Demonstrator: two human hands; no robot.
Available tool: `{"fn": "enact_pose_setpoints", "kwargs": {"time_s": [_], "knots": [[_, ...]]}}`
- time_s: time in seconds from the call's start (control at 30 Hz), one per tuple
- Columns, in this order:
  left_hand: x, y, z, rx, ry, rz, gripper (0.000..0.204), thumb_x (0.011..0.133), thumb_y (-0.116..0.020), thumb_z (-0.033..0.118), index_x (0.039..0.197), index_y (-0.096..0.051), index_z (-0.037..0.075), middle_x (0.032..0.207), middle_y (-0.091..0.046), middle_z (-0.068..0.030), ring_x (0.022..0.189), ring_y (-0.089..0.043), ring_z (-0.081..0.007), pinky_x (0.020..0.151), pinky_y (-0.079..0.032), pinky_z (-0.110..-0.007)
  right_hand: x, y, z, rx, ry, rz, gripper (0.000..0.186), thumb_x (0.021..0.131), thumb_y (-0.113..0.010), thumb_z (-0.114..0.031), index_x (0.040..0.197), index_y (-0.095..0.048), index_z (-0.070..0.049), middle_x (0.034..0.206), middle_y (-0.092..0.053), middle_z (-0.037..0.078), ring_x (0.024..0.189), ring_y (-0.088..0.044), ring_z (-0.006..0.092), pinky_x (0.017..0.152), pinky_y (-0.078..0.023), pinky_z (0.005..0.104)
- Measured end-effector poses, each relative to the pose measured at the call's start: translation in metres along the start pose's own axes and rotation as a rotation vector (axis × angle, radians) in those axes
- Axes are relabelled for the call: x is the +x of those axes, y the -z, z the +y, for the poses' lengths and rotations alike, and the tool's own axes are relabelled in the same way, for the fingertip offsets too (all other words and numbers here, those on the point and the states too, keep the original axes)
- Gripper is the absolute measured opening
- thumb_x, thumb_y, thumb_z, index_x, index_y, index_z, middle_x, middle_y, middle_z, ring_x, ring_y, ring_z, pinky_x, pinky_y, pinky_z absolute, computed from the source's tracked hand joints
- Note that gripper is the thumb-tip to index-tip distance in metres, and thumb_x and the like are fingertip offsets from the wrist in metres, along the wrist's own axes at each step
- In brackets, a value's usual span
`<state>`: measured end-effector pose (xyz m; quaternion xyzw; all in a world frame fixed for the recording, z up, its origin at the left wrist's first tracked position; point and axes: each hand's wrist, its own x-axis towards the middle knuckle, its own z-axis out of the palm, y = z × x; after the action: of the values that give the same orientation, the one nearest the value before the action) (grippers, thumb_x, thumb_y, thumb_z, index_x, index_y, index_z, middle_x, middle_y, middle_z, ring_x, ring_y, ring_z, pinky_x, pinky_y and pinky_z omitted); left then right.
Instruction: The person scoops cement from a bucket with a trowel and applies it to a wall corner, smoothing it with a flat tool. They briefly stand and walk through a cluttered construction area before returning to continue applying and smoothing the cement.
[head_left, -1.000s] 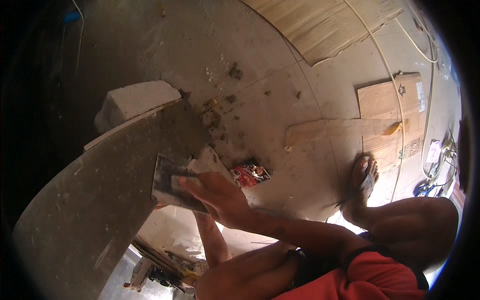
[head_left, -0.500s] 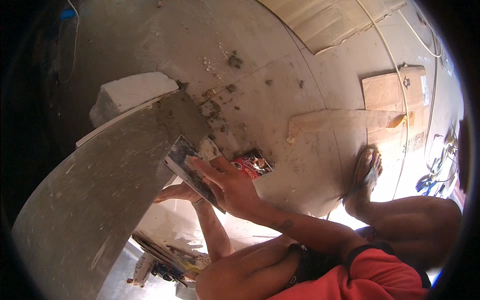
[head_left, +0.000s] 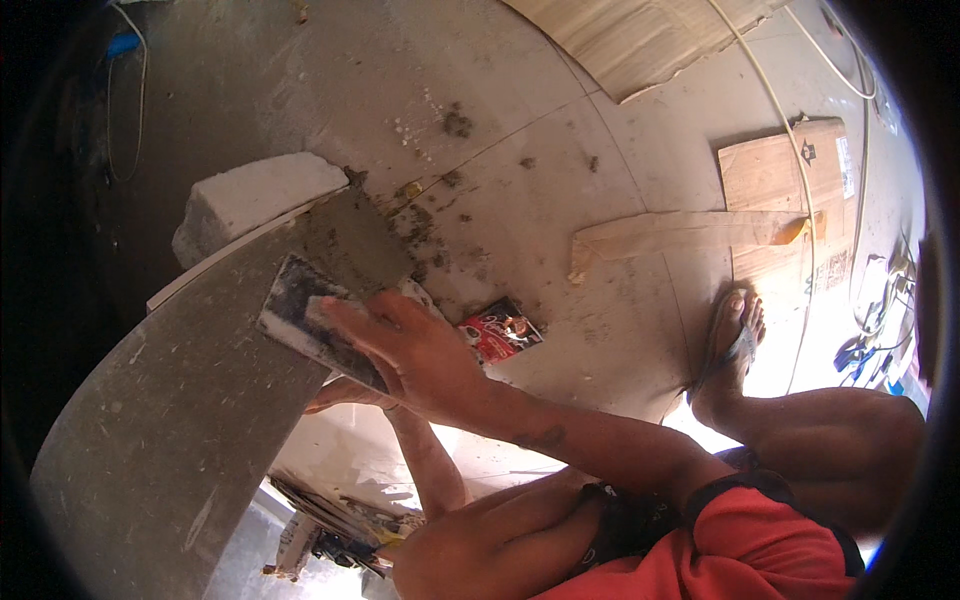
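The right hand (head_left: 425,355), near the middle of the frame, held a flat, dark grey, oblong tool (head_left: 290,297). The tool stuck out to the hand's upper left. Its long side slanted from upper left down to lower right, over the right edge of a big, dull grey, curved slab (head_left: 150,440). A wet-looking grey patch (head_left: 365,235) sat above and to the right of the tool. I could not tell if the bare limb (head_left: 432,470) below was the left arm or a leg, or how the left hand was.
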<state>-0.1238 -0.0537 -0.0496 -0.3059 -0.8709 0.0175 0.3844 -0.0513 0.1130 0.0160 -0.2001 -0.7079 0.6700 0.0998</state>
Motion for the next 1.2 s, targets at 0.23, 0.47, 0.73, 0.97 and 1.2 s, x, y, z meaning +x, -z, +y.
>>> {"fn": "enact_pose_setpoints", "kwargs": {"time_s": [0.23,0.47,0.73,0.97,1.2], "knots": [[-0.003,-0.006,-0.002,0.042,-0.080,0.017,0.141,0.065,-0.081,0.065,0.151,0.006,-0.006,0.152,-0.010,-0.0323,0.145,-0.012,-0.0437,0.115,-0.014,-0.060,-0.041,0.014,0.017,0.048,-0.225,-0.059,0.053,0.091,-0.064,-0.010,0.142,-0.049,-0.013,0.094,-0.054,0.014,0.080,-0.059,0.0280,0.069,-0.049,0.0400],[-0.005,-0.006,0.000,0.046,0.025,-0.011,0.143,0.064,-0.082,0.064,0.151,0.008,-0.006,0.153,-0.008,-0.0314,0.145,-0.011,-0.0439,0.115,-0.012,-0.060,-0.035,0.022,0.004,0.093,-0.138,0.001,0.055,0.089,-0.065,-0.008,0.141,-0.050,-0.013,0.094,-0.056,0.013,0.080,-0.061,0.0292,0.068,-0.050,0.0393],[-0.003,-0.006,-0.001,0.040,0.043,-0.012,0.142,0.066,-0.080,0.066,0.151,0.010,-0.003,0.156,0.000,-0.0286,0.146,-0.004,-0.0446,0.115,-0.010,-0.063,0.044,-0.003,0.008,0.040,-0.016,0.095,0.053,0.087,-0.061,-0.004,0.138,-0.052,-0.015,0.098,-0.056,0.014,0.082,-0.063,0.0302,0.066,-0.053,0.0417],[-0.006,-0.011,0.001,0.018,0.108,-0.021,0.141,0.067,-0.077,0.068,0.152,0.012,-0.001,0.158,0.006,-0.0261,0.147,0.001,-0.0452,0.115,-0.008,-0.066,-0.013,0.009,0.030,0.064,-0.251,-0.024,0.050,0.089,-0.060,-0.009,0.138,-0.051,-0.013,0.101,-0.056,0.018,0.088,-0.064,0.0362,0.073,-0.054,0.0452],[-0.009,-0.003,0.001,0.154,0.072,-0.095,0.150,0.062,-0.083,0.065,0.146,0.012,-0.014,0.151,-0.003,-0.0396,0.145,-0.003,-0.0514,0.113,-0.011,-0.067,-0.031,0.039,0.025,0.040,-0.276,0.028,0.048,0.091,-0.059,-0.007,0.138,-0.053,-0.015,0.098,-0.059,0.016,0.088,-0.063,0.0296,0.074,-0.052,0.0422]]}}
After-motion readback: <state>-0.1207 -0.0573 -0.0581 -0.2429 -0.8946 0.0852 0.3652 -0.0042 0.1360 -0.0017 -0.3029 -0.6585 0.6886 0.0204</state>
